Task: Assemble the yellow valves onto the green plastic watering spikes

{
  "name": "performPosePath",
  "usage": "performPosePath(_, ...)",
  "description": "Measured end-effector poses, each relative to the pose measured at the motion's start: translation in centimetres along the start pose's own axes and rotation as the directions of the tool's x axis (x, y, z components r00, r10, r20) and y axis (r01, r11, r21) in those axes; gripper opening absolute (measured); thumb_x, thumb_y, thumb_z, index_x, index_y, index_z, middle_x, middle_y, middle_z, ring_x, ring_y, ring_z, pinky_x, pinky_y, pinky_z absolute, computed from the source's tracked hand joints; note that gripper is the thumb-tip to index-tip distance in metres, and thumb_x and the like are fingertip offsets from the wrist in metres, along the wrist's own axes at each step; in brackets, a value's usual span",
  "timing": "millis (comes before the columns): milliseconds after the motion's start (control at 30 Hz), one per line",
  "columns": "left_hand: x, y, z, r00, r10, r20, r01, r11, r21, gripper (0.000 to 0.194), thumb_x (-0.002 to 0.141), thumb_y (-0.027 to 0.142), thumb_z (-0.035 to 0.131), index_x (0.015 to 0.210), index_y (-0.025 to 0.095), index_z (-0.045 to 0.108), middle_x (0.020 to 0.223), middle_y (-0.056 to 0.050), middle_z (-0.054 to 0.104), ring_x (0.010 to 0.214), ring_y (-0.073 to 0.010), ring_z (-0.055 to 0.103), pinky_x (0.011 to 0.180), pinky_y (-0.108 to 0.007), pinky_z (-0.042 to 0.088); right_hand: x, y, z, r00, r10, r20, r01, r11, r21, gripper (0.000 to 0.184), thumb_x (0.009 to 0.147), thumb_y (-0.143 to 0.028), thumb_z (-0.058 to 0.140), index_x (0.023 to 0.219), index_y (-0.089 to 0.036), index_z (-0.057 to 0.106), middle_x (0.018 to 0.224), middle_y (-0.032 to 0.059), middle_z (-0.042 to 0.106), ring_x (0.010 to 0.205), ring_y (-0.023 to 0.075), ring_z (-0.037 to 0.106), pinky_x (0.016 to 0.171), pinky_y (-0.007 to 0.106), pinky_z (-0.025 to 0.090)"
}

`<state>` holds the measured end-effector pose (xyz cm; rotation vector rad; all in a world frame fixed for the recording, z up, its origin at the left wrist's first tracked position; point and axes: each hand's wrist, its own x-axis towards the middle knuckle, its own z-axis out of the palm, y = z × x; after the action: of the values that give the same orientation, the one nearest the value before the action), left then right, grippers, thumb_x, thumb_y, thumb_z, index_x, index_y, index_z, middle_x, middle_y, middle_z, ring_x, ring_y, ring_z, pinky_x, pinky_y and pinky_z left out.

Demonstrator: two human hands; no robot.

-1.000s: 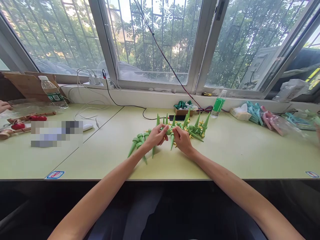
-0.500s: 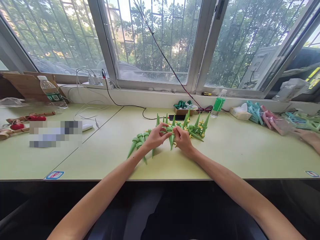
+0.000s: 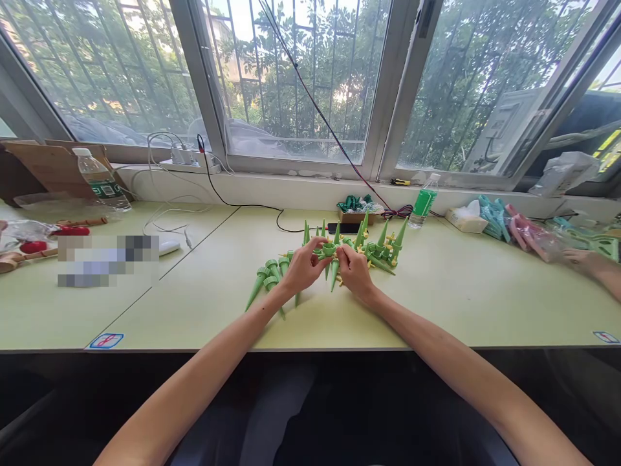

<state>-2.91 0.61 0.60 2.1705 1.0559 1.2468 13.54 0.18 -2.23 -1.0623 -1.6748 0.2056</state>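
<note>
Between the thumb and fingers of my left hand (image 3: 303, 266) is a green plastic plant watering spike (image 3: 329, 250), its round open cup end turned upward. Right beside it, my right hand (image 3: 356, 270) is closed in a pinch on a small yellow valve at the spike's side, mostly hidden by the fingers. Several more green spikes (image 3: 262, 277) lie to the left of my left hand. Behind and right of my hands, other spikes (image 3: 398, 241) stand point up, with small yellow valves (image 3: 389, 241) on or among them.
At the back are a phone (image 3: 343, 228), a small box (image 3: 356, 210), a green-labelled bottle (image 3: 424, 201) and tissues (image 3: 466, 217). Another person's hand (image 3: 585, 260) is at right by wrapped plastic pieces (image 3: 531, 234). Cables (image 3: 169, 217) and wooden sticks with red balls (image 3: 33, 246) lie left.
The spike in my left hand has tilted, so its open cup now shows. My right hand stays nearly in place. At far left, a clear plastic bag has shifted; the other person's hand moved slightly left.
</note>
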Motion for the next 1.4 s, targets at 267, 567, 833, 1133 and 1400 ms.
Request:
performPosePath(267,0.23,-0.01,0.07,0.999,-0.024,-0.025,0.022,0.996,-0.083,0.037,0.086,0.044,0.066,0.112,0.021,0.052,0.085,0.001,0.063,0.045,-0.0044,0.047,0.048,-0.020,0.039,-0.08,-0.13,-0.25,0.999,0.019,-0.051,-0.018,1.000,0.012,0.039,0.103,-0.047,0.034,0.074,-0.022,0.041,0.056,-0.0054,0.038,0.051,0.0122,0.034,0.053,0.025,0.027)
performPosePath(567,0.65,0.00,0.08,0.946,-0.224,0.234,0.313,0.818,-0.483,0.043,0.089,0.056,0.057,0.107,0.021,0.042,0.065,0.002,0.066,0.036,-0.0097,0.050,0.035,-0.020,0.036,-0.09,-0.27,-0.47,0.999,-0.032,-0.017,0.032,0.999,0.016,0.038,0.103,-0.046,0.035,0.076,-0.022,0.045,0.060,-0.0048,0.041,0.053,0.0117,0.035,0.055,0.024,0.029)
performPosePath(833,0.79,0.13,-0.15,0.895,-0.331,0.300,0.447,0.677,-0.585,0.048,0.089,0.066,0.052,0.101,0.021,0.043,0.063,0.000,0.065,0.039,-0.0112,0.054,0.037,-0.021,0.040,-0.02,-0.57,-0.60,0.993,-0.110,0.053,0.107,0.993,0.048,0.036,0.103,-0.042,0.036,0.077,-0.021,0.051,0.062,-0.0038,0.044,0.055,0.0120,0.038,0.059,0.024,0.033)
performPosePath(1133,0.77,0.02,-0.31,0.859,-0.359,0.365,0.511,0.632,-0.582,0.055,0.090,0.069,0.046,0.110,0.018,0.050,0.060,-0.003,0.065,0.038,-0.0119,0.052,0.039,-0.023,0.040,-0.08,-0.49,-0.70,0.982,-0.152,0.114,0.146,0.987,0.063,0.039,0.103,-0.044,0.037,0.080,-0.020,0.058,0.066,-0.0015,0.050,0.059,0.0124,0.042,0.060,0.025,0.035)
performPosePath(1400,0.69,0.46,-0.41,0.868,-0.345,0.357,0.495,0.650,-0.576,0.039,0.092,0.055,0.050,0.106,0.019,0.051,0.062,-0.004,0.065,0.039,-0.0122,0.053,0.040,-0.023,0.040,-0.13,-0.36,-0.64,0.986,-0.127,0.107,0.122,0.991,0.052,0.037,0.103,-0.044,0.038,0.084,-0.021,0.059,0.064,-0.0025,0.051,0.056,0.0121,0.042,0.059,0.025,0.034)
